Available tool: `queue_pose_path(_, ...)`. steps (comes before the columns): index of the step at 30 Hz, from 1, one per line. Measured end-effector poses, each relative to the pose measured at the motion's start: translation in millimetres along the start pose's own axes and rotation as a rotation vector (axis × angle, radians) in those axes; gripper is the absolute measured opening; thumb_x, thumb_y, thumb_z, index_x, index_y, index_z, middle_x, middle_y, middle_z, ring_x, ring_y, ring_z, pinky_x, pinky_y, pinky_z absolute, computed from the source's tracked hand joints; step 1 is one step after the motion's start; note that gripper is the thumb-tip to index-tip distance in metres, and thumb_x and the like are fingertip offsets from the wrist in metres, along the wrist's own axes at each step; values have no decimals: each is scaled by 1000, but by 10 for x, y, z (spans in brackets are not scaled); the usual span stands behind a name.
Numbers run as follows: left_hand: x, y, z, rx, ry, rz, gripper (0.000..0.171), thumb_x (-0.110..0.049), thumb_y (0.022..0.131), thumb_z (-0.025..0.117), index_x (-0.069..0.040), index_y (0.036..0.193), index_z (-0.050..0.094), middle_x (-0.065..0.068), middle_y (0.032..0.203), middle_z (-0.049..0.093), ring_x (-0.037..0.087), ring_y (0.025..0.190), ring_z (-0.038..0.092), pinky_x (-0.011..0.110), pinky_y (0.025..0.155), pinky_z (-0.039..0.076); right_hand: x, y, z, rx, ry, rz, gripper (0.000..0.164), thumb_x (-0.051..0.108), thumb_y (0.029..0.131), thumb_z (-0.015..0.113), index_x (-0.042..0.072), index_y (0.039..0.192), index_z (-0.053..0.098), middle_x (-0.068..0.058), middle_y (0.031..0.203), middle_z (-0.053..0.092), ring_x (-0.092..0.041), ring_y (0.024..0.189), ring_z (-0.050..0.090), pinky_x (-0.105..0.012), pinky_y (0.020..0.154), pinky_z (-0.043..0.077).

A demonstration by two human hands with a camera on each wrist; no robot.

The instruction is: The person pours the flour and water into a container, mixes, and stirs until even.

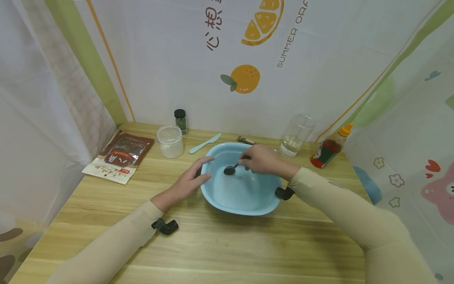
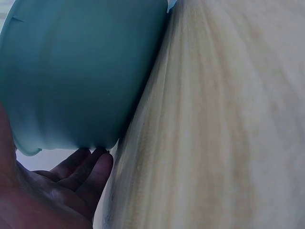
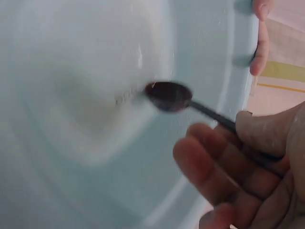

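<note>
A light-blue plastic basin [image 1: 244,193] stands on the wooden table. My left hand [image 1: 184,179] grips its left rim, with the thumb and a finger over the edge and the other fingers [image 2: 95,176] against the outer wall in the left wrist view. Inside the basin, my right hand [image 1: 262,159] pinches the handle of a small black spoon [image 1: 229,170] between thumb and fingers. The spoon's bowl points left, over the basin's floor. From the right wrist, the spoon [image 3: 169,97] looks slightly blurred, and a faint yellowish patch shows on the basin's floor.
Left and behind lie a brown-and-cream packet [image 1: 120,156], a jar of white powder [image 1: 170,144], a black-lidded jar [image 1: 180,121] and a pale-blue knife [image 1: 205,143]. Right of the basin stand a glass container with clear liquid [image 1: 292,144] and a red sauce bottle [image 1: 328,150].
</note>
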State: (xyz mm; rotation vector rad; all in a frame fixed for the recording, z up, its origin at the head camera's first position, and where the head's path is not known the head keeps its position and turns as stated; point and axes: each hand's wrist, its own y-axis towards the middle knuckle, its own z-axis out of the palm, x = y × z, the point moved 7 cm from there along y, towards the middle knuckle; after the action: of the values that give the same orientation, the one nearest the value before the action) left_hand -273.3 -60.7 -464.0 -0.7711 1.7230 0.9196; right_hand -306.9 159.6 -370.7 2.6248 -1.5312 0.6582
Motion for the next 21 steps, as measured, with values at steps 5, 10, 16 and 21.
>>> queue_pose_path(5,8,-9,-10,-12,8,-12,56,-15,115,57,-9,168,41,23,174,35,48,148,52,51,109,60,-44,-28,-87,-83,-84,57,25,27,110,71,7,115,85,2,85,76,-14,74,64,-32,65,52)
queue_pose_path(10,10,-15,-9,-13,12,-10,57,-14,115,57,-9,168,41,23,174,35,47,148,52,51,110,60,-28,-34,-14,8,-16,-1,26,28,112,69,9,119,85,-1,90,81,-13,72,68,-32,65,55)
queue_pose_path(16,18,-12,1,-5,6,-6,56,-13,115,56,-9,169,40,23,173,35,47,148,53,50,109,61,30,-105,57,212,69,-118,22,25,111,70,8,115,84,-3,92,82,-12,71,74,-33,68,60)
queue_pose_path(21,10,0,2,-3,5,2,56,-14,115,57,-8,168,40,24,174,35,49,148,52,53,107,62,-36,-129,-32,237,24,-77,23,22,111,68,5,111,83,-4,85,80,-18,71,75,-32,66,57)
